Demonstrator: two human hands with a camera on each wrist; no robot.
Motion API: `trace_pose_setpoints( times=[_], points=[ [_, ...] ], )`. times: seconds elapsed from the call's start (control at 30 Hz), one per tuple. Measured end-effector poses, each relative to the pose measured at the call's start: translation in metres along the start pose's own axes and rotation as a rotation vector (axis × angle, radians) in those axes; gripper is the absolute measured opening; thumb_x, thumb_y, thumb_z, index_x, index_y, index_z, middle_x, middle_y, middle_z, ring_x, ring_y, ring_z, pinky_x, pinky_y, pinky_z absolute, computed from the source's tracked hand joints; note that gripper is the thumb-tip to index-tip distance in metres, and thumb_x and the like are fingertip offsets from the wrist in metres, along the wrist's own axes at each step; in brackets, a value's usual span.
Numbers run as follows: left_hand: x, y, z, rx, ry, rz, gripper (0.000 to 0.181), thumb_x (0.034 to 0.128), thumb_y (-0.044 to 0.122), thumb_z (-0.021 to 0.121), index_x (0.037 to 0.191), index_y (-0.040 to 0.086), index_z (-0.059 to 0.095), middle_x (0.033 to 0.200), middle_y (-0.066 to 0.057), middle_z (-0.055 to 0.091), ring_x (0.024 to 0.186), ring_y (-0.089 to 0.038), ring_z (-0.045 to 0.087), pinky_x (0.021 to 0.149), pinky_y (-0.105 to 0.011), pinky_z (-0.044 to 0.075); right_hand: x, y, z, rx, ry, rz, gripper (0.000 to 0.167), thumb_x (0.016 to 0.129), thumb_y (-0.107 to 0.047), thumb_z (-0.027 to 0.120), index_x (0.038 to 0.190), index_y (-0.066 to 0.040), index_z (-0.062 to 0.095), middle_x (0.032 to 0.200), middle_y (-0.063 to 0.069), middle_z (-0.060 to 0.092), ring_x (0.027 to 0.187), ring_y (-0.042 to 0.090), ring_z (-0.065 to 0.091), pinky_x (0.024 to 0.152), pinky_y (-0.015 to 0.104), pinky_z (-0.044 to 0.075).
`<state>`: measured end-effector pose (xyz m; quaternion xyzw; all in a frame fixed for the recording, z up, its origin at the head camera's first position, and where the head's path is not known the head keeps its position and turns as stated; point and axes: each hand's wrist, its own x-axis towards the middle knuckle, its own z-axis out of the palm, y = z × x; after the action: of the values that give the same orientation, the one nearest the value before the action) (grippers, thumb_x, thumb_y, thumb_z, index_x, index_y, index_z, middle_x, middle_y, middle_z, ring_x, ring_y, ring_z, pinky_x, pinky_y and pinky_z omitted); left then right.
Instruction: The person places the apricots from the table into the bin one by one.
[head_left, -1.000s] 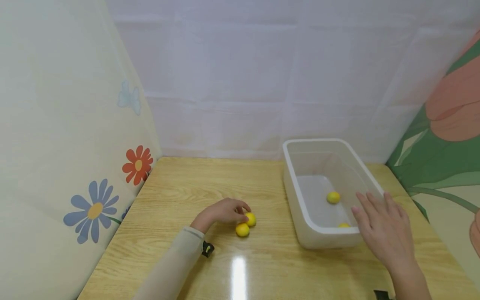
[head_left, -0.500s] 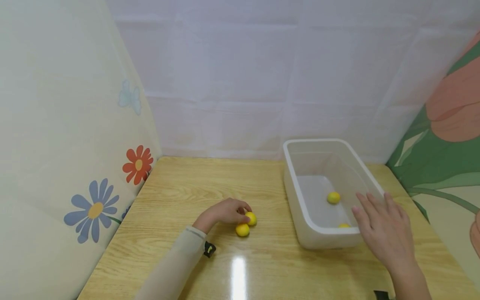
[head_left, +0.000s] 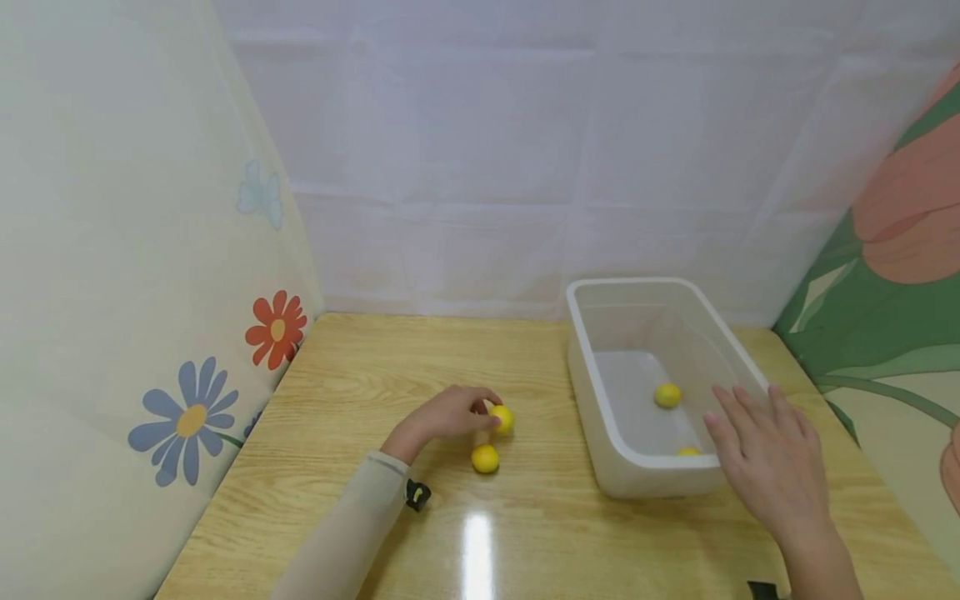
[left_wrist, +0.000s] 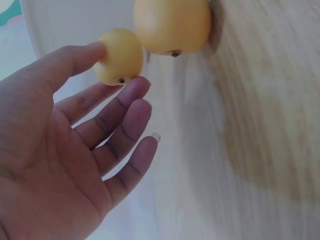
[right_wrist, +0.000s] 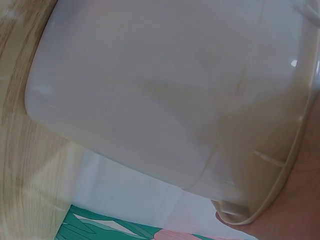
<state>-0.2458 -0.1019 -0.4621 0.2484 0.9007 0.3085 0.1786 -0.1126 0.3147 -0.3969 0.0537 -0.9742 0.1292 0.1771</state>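
My left hand (head_left: 453, 415) pinches a small round yellow fruit (head_left: 502, 420) between thumb and fingertips. In the left wrist view that fruit (left_wrist: 122, 57) shows a dark spot at its end, and the other fingers are loosely bent below it. A second yellow fruit (head_left: 485, 459) lies on the table just in front of the hand, apart from the held one. The right hand (head_left: 772, 458), its fingers straight, rests over the near right corner of a white plastic box (head_left: 588, 392). Inside the box are two yellow fruits, one mid-floor (head_left: 667, 395) and one mostly hidden behind the near wall (head_left: 688, 451).
The box stands on the right of a light wood table (head_left: 375, 358). A white cloth (head_left: 450, 167) hangs behind, with flower-printed panels on the left (head_left: 187, 421) and right (head_left: 900, 333). Between the left hand and the box lies a stretch of bare table.
The left hand has moved slightly away from me with the pinched fruit, which has parted from the second fruit. My right hand and the box have stayed put.
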Motion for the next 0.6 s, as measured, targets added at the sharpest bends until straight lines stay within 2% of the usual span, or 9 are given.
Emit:
trace_pose_setpoints(
  times=[0.27,0.6],
  points=[
    [0.003,0.007,-0.007,-0.036,0.063,0.020,0.037,0.0982,0.034,0.067,0.132,0.019,0.064,0.101,0.002,0.069,0.087,-0.013,0.062,0.078,-0.035,0.052,-0.001,0.001,0.001,0.009,0.011,-0.006,0.051,0.109,-0.039,0.038,0.149,-0.009,0.050,0.148,0.028,0.048,0.150,0.051,0.013,0.113,0.071,0.010],
    [0.011,0.019,-0.018,-0.059,0.103,0.066,0.040,0.0997,0.036,0.065,0.135,0.019,0.062,0.106,0.001,0.070,0.091,-0.013,0.064,0.081,-0.035,0.054,0.000,0.000,0.001,0.004,0.006,-0.002,0.052,0.109,-0.040,0.038,0.149,-0.009,0.049,0.148,0.027,0.048,0.150,0.051,0.013,0.114,0.071,0.009]
  ],
)
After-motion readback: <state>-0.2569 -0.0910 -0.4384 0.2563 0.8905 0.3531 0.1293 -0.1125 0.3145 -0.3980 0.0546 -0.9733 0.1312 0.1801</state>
